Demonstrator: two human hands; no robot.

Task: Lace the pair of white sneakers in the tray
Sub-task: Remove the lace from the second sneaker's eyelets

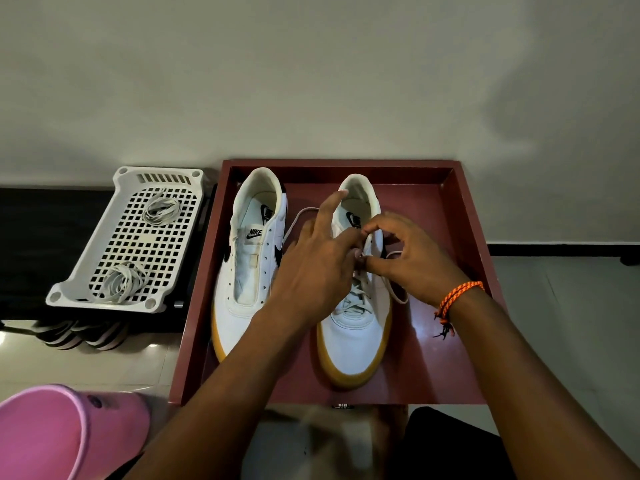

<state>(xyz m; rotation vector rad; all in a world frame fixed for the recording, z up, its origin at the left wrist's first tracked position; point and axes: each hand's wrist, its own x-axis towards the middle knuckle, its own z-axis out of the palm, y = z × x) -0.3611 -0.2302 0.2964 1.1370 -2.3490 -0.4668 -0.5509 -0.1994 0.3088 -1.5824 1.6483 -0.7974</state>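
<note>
Dark red rectangular tray (464,209), frame centre. Two white leather sneakers with gum-yellow soles inside, side by side, toes toward bottom of frame: left sneaker (242,271) unlaced, right sneaker (353,334) partly laced, white lace (393,289) ends loose.

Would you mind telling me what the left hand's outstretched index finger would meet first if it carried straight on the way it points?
Probably the padded heel collar of the right-side white sneaker; the left hand has its fingertip just short of it, though depth is unclear.

This looks like a home entryway. A glossy pale tiled floor (571,299) meets a plain painted wall (311,71), with a pink rubber clog (62,431) and dark sandals (79,336) nearby.
</note>
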